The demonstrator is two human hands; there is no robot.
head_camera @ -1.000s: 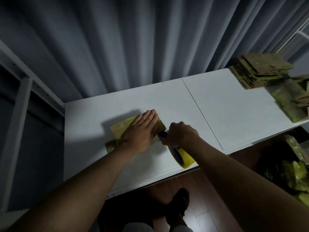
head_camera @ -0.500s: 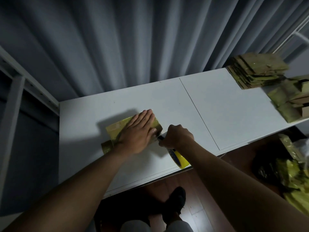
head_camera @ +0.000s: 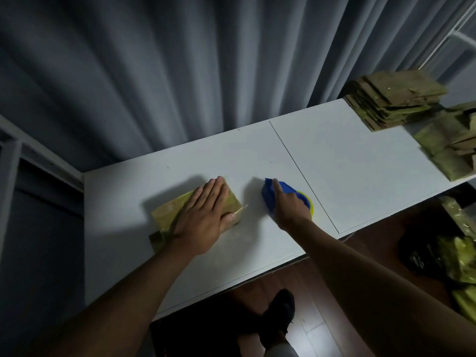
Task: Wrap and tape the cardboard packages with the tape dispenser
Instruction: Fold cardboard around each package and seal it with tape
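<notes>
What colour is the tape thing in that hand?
The tape dispenser is blue, with a yellow roll; head view.

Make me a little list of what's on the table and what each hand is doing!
table: white top, with a thin seam across it
package: flat, taped, lying on the table
left hand: flat on the package, fingers straight
right hand: grips the tape dispenser, forefinger stretched along it
tape dispenser: blue with a yellow roll, apart from the package
tape end: a short loose bit at the package's right corner
stack: cardboard pieces piled at the far right
other packages: along the right edge
</notes>
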